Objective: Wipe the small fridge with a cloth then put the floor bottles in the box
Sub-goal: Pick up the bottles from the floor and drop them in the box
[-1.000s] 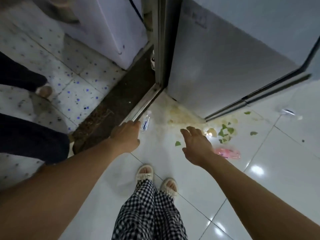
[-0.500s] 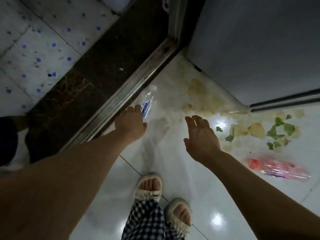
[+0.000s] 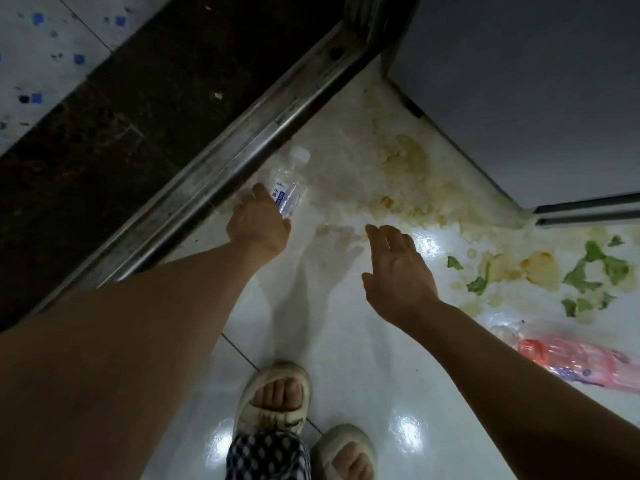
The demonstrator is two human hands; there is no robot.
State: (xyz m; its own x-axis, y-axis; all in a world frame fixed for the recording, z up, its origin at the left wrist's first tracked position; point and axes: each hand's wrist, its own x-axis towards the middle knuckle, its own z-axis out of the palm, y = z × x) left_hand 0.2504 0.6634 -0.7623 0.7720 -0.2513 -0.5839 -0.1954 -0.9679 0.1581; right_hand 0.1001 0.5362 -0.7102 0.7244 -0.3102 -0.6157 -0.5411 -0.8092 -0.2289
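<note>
Now the left hand (image 3: 258,225) is down at the small clear plastic water bottle with the blue-and-white label (image 3: 286,188), which lies on the glossy white tile floor (image 3: 346,341) just beside the steel door track (image 3: 221,174). Fingers curl over the bottle's lower half and touch it; whether they have closed into a full grip, I cannot tell. Its long axis runs away from the hand, white cap at the far end, base under the knuckles. The right hand (image 3: 398,271) hovers spread and empty, well short of the pink crumpled plastic bottle (image 3: 575,362) lying flat further to its right, past green leaf scraps (image 3: 595,268). So the left is clearly nearer the clear one. No box or cloth in view; the grey fridge wall (image 3: 519,98) stands behind.
</note>
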